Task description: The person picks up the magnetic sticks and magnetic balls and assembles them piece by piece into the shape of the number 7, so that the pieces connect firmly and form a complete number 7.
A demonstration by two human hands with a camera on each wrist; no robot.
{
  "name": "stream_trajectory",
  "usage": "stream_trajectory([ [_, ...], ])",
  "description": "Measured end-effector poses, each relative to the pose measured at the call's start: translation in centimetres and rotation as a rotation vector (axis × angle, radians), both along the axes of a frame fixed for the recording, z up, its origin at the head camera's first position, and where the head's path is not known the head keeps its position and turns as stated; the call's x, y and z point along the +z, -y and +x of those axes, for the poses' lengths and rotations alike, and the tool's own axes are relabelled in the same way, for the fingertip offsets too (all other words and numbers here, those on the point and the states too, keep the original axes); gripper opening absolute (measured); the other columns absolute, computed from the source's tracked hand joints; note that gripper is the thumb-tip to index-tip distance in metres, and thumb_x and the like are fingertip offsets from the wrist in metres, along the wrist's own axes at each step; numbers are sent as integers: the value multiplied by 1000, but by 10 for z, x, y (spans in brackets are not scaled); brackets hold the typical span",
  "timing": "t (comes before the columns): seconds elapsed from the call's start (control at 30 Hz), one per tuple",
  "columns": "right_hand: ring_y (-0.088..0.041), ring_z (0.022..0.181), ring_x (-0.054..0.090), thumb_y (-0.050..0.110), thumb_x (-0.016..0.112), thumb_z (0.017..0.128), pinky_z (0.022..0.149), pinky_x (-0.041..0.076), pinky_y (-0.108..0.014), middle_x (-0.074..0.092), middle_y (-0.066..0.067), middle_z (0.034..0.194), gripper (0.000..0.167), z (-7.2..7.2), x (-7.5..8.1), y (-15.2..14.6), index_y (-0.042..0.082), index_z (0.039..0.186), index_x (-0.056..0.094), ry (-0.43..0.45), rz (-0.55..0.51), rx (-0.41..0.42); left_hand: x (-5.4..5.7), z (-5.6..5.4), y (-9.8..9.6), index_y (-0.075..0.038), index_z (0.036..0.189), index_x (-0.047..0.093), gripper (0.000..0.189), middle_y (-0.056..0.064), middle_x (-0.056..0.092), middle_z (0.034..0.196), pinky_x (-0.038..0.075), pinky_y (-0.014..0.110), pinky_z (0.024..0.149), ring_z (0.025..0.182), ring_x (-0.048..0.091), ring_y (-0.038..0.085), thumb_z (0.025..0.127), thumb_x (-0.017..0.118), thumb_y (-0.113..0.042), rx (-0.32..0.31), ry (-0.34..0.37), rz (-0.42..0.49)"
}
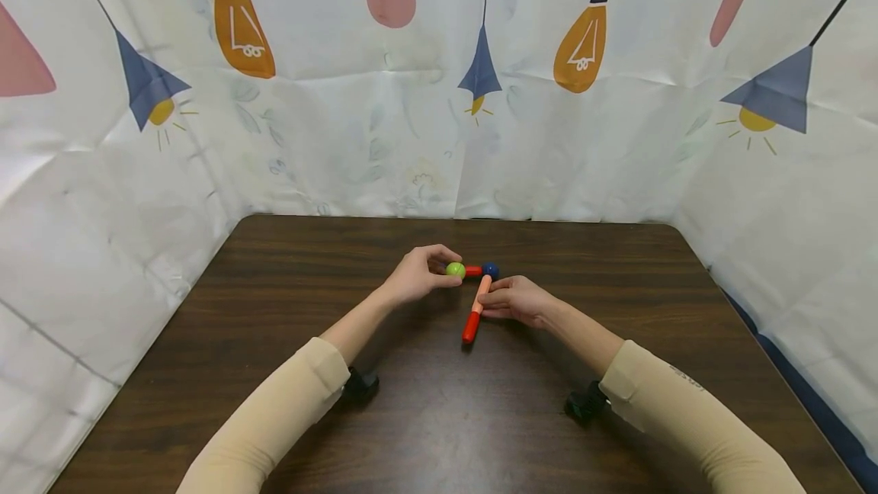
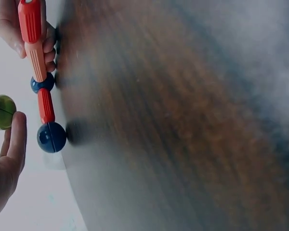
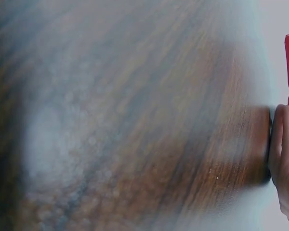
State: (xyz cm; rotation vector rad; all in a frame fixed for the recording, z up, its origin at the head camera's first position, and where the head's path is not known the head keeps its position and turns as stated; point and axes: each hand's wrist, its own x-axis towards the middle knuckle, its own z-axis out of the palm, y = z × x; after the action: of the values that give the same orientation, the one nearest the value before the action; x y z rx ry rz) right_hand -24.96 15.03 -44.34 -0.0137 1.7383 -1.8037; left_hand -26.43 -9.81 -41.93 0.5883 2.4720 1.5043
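Note:
My left hand pinches a light green ball between fingertips and thumb. A jointed toy piece is held by my right hand, whose fingers and thumb grip its peach rod. A red rod continues the peach one toward me. At its far end sits a blue ball, from which a shorter red rod runs left. The left wrist view shows a second blue ball on that short rod, with the green ball apart from it. From the head view the green ball hides this second ball.
A dark brown wooden table lies under both hands. White cloth printed with lamps and bulbs hangs behind it and along both sides. Each wrist carries a small black device, such as the left one.

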Motion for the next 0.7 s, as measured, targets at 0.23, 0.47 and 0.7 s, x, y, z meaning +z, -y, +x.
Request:
stream_trajectory([
  [0.23,-21,96,72,-3,59,102,94,54,-37,67,-18,110,40,1,3,1,-19,137,46,-5,-7,-6,0,10,1,-6,126,70,40,1,70,115,56,39,82,102,68,21,90,82,-17,-29,10,-9],
  [0.47,-22,96,71,-2,58,102,93,55,-38,65,-19,112,44,0,2,2,-19,140,43,4,4,-20,-2,18,4,-6,122,72,38,2,70,111,56,35,79,100,68,21,88,84,-19,-42,11,-37],
  [0.7,-25,97,71,-4,59,101,93,55,-40,64,-21,114,47,-1,2,5,-19,142,40,9,8,-32,-4,25,9,-10,116,75,34,2,71,109,55,36,82,97,69,19,86,86,-18,-56,20,-64],
])
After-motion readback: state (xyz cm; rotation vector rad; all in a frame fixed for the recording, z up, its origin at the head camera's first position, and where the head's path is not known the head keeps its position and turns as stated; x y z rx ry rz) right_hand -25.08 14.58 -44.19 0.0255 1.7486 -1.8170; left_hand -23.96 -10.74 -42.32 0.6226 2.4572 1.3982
